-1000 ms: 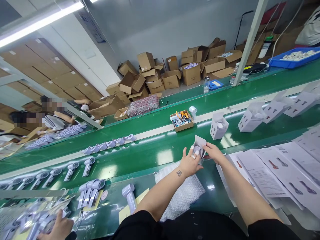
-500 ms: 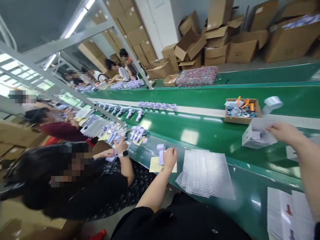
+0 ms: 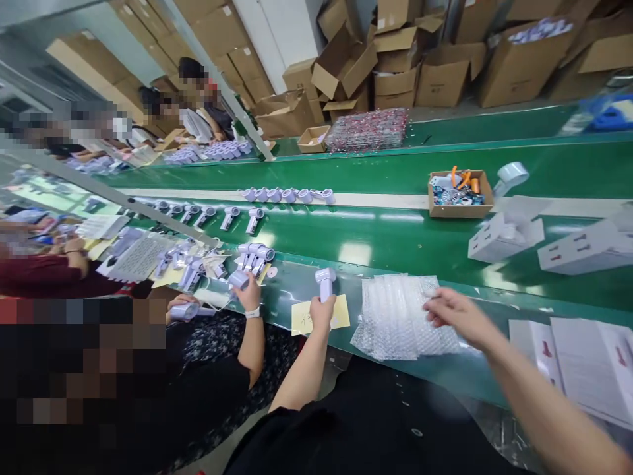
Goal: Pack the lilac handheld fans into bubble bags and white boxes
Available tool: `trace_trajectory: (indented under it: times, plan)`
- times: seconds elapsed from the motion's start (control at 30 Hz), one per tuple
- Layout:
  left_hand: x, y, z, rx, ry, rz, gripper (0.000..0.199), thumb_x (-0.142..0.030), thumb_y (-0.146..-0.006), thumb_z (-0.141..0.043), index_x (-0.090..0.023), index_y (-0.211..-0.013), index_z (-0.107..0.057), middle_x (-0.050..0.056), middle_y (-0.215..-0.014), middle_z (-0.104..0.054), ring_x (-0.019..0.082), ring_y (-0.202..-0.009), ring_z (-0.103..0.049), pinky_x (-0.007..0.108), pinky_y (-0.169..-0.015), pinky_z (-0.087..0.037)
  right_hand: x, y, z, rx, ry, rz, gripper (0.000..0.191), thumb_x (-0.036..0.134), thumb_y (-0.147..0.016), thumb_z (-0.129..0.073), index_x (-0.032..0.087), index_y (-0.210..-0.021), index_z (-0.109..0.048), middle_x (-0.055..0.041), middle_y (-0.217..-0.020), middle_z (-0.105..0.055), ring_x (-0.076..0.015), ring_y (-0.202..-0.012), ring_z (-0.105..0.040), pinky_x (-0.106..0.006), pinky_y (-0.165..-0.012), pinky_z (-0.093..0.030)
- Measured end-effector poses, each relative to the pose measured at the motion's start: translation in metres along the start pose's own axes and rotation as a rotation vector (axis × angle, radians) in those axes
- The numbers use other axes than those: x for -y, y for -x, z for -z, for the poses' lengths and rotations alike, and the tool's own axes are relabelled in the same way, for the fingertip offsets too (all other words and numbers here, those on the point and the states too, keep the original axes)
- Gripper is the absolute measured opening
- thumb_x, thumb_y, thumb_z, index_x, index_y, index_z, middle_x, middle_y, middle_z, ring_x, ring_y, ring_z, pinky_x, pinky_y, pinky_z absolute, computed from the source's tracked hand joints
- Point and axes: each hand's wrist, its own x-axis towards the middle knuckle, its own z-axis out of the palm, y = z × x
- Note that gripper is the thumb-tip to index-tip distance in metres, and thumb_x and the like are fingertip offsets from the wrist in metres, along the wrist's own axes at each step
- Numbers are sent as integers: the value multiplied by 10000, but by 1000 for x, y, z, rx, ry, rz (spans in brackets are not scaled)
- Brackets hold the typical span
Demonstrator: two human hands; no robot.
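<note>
A lavender handheld fan point(image 3: 325, 284) stands upright in my left hand point(image 3: 322, 314), whose fingers are wrapped round its handle. Beneath this hand lies a yellow sheet point(image 3: 341, 309) with handwriting on it, at the front edge of the green bench. Several bubble wrap bags point(image 3: 395, 316) are spread in a stack just to the right. My right hand point(image 3: 455, 316) hovers at the right edge of that stack, fingers loosely bent and apart, with nothing visible in them. Whether its fingertips touch the plastic I cannot tell.
Open white boxes point(image 3: 504, 237) stand on the green belt point(image 3: 386, 234), near a small carton of parts point(image 3: 459, 210). Flat white boxes point(image 3: 588, 363) lie at right. A co-worker's hand point(image 3: 247, 293) holds another fan at left. More fans point(image 3: 254, 221) line the belt.
My right hand has let go of the open white box and come left and nearer, to the bubble wrap bags. My left hand's grip on the fan shows more clearly. The view has shifted right.
</note>
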Motion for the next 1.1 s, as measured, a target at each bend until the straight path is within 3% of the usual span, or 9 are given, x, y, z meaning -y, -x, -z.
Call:
trace_trajectory:
  times: [0.1, 0.17, 0.27, 0.37, 0.47, 0.6, 0.8, 0.97, 1.1]
  plan:
    - [-19, 28, -31, -74, -110, -142, 330, -281, -777, -599, -134, -1065, -533, 98, -980, -548, 229, -929, -552, 366, -786, -484, -32, 10, -59, -18, -450, -138, 369, 399, -664, -724, 227, -934, -540, -31, -875, -639, -170, -780, -630, -337, -718, -531]
    - [-34, 57, -54, -53, -245, -483, 358, -236, -755, -588, -131, -1088, -513, 106, -972, -531, 225, -923, -540, 363, -792, -482, -41, 14, -73, -74, -689, -138, 355, 377, -668, -733, 244, -925, -528, -13, -952, -639, -167, -866, -629, -333, -762, -528]
    - [-54, 103, -83, 138, -393, -1000, 397, -248, -828, -488, -155, -1212, -453, 118, -961, -519, 232, -902, -533, 354, -738, -495, -47, 24, -57, -267, -851, -84, 319, 332, -645, -750, 232, -862, -539, 20, -816, -651, -146, -744, -631, -293, -673, -535]
    - [-66, 131, -109, 323, -371, -1261, 434, -402, -854, -467, -162, -1215, -456, 127, -998, -513, 243, -953, -512, 356, -779, -487, -60, 45, -15, -468, -843, -134, 262, 234, -592, -752, 195, -752, -548, 32, -579, -598, -122, -516, -576, -235, -492, -496]
    - [-68, 127, -140, 448, -484, -1252, 367, -418, -840, -498, -125, -1058, -536, 134, -980, -527, 248, -954, -508, 366, -793, -472, -80, 76, 27, -538, -819, -247, 198, 208, -602, -717, 195, -712, -552, 26, -522, -580, -135, -456, -572, -233, -414, -480]
    - [-65, 100, -177, 621, -818, -1187, 136, -199, -825, -508, -100, -864, -592, 153, -904, -571, 258, -909, -537, 374, -749, -461, -107, 111, 53, -516, -767, -237, 230, 221, -629, -738, 220, -805, -590, 24, -618, -626, -150, -551, -624, -275, -544, -564]
    - [-66, 87, -187, 653, -853, -1161, 200, -194, -861, -440, -81, -920, -595, 155, -911, -595, 254, -897, -550, 383, -786, -447, -132, 124, 49, -404, -685, -191, 439, 274, -658, -753, 258, -1037, -532, -23, -962, -678, -188, -856, -658, -284, -677, -568]
    - [-68, 89, -192, 756, -673, -959, 166, -197, -808, -530, -99, -915, -609, 171, -1029, -581, 287, -1032, -506, 417, -875, -409, -132, 116, 44, -464, -761, -192, 461, 271, -658, -752, 292, -1034, -486, 16, -897, -654, -181, -845, -654, -286, -643, -567]
    - [-76, 82, -198, 788, -561, -818, 177, -172, -823, -485, -130, -782, -652, 112, -878, -631, 225, -883, -573, 361, -840, -429, -123, 117, 48, -414, -828, -178, 424, 261, -640, -751, 265, -1001, -528, 2, -900, -653, -207, -869, -649, -302, -636, -569]
